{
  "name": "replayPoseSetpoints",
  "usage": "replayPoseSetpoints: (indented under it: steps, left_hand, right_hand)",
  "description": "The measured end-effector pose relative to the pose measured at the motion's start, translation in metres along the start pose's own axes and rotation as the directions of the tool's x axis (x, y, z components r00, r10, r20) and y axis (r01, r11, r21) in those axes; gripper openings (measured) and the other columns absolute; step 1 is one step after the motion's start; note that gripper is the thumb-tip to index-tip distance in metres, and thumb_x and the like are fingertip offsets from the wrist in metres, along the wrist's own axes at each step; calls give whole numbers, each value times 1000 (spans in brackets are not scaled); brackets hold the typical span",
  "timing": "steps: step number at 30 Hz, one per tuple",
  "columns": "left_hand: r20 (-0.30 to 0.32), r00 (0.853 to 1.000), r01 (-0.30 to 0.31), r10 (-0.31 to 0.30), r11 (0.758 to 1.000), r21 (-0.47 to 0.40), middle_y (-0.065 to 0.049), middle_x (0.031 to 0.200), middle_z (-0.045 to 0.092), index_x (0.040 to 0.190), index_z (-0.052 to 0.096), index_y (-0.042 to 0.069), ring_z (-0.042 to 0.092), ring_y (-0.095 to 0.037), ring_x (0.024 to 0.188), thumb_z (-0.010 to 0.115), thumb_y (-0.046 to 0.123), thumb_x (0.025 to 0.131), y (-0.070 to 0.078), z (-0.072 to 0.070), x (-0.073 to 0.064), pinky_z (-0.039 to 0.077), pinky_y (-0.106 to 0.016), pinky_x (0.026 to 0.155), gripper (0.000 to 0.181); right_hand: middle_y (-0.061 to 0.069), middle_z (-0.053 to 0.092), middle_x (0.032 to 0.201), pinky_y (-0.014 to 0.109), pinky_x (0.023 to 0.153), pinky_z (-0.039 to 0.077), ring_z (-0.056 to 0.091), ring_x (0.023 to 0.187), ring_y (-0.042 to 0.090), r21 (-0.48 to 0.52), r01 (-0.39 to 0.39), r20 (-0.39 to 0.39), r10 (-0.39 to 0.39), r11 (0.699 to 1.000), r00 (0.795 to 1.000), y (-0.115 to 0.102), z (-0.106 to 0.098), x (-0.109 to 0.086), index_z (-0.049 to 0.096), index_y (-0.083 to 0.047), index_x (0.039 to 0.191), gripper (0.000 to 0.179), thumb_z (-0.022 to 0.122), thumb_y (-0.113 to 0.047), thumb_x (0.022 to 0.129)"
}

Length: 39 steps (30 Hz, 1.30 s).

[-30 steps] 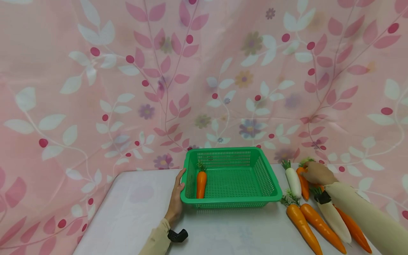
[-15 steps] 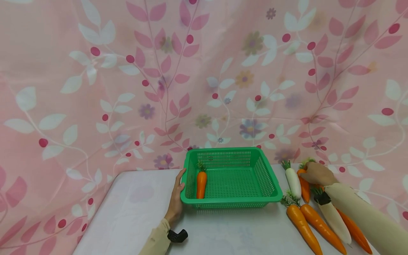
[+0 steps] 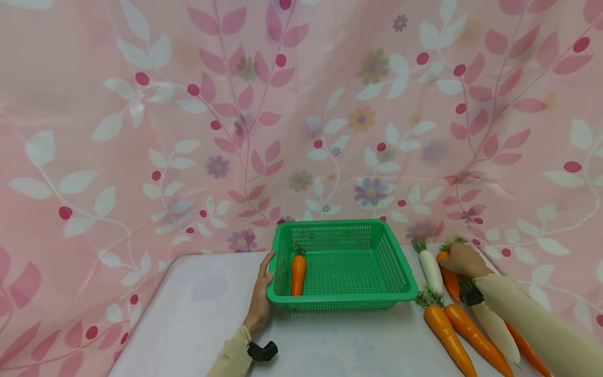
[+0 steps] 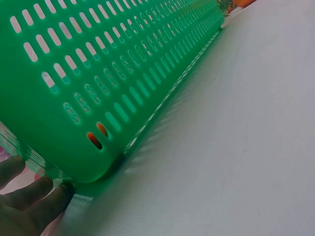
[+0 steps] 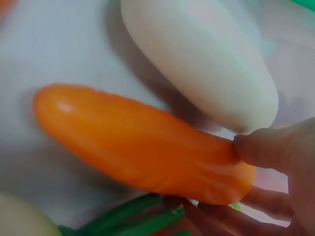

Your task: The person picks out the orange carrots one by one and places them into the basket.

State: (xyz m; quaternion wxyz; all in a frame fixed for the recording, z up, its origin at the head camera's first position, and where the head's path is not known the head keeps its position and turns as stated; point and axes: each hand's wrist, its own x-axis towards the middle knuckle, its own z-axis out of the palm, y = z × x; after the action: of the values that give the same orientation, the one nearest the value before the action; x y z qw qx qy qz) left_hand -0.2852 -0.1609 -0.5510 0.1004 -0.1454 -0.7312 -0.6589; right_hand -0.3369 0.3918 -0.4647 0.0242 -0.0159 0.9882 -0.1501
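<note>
Right hand and white radish beside it sit slightly further left than earlier; hand pinches carrot near leafy end, tip aimed toward bench's near side. Green basket left of it; left hand, fingers extended, touches basket's far end.

left wrist: hand cropped | head: rightmost carrot partly hidden

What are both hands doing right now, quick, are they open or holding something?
Left hand: open, resting against the basket.
Right hand: closed, holding a carrot near its leafy end.
</note>
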Motion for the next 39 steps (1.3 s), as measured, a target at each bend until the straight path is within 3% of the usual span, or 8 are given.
replayPoseSetpoints:
  steps: [9, 21, 25, 29, 34, 39]
  left_hand:
    - [-4, 1000, 13, -13, 1000, 3, 0, 178, 20, 168, 28, 34, 22, -36, 162, 25, 30, 112, 1, 0, -2, 15, -74, 125, 57]
    - [-7, 1000, 5, -4, 1000, 16, -3, 178, 20, 169, 28, 32, 22, -38, 161, 25, 32, 112, 0, 1, -2, 13, -76, 124, 57]
    - [-8, 1000, 8, -7, 1000, 18, -2, 178, 20, 168, 28, 33, 22, -37, 162, 26, 33, 111, 1, 1, -3, 13, -76, 124, 57]
    - [-10, 1000, 13, -13, 1000, 16, -1, 177, 21, 167, 29, 35, 22, -36, 162, 27, 33, 111, 1, 1, -3, 14, -75, 125, 56]
    - [-9, 1000, 11, -11, 1000, 13, 0, 177, 21, 167, 29, 35, 21, -36, 162, 26, 34, 111, 2, 1, -2, 13, -76, 124, 56]
    - [-8, 1000, 15, -15, 1000, 9, 0, 177, 20, 167, 29, 36, 20, -35, 163, 26, 35, 111, 3, 2, -1, 12, -75, 125, 56]
  right_hand:
    - [16, 60, 82, 39, 62, 44, 54, 69, 29, -1, 18, -30, -18, 1000, 999, 1, 8, 5, 67, 13, 110, 43, 65, -27, 93]
    - [13, 56, 76, 34, 57, 43, 53, 65, 26, 41, 37, -74, -34, 998, 997, -3, 8, 0, 70, 7, 94, 31, 71, -24, 89]
    - [24, 66, 93, 37, 61, 54, 60, 71, 29, 118, 15, -45, -10, 993, 999, 1, 4, 1, 69, 18, 112, 49, 75, -25, 90]
    - [33, 65, 112, 41, 69, 58, 63, 81, 33, 211, -28, -17, 32, 977, 999, 1, -6, 2, 64, 22, 122, 63, 79, -30, 90]
    - [27, 67, 103, 37, 66, 57, 63, 75, 28, 279, -67, 20, 64, 958, 998, 1, -17, 4, 61, 23, 125, 65, 77, -31, 93]
    - [33, 69, 109, 41, 72, 62, 68, 78, 28, 295, -73, 36, 65, 953, 997, 2, -29, 4, 55, 25, 133, 69, 74, -31, 97]
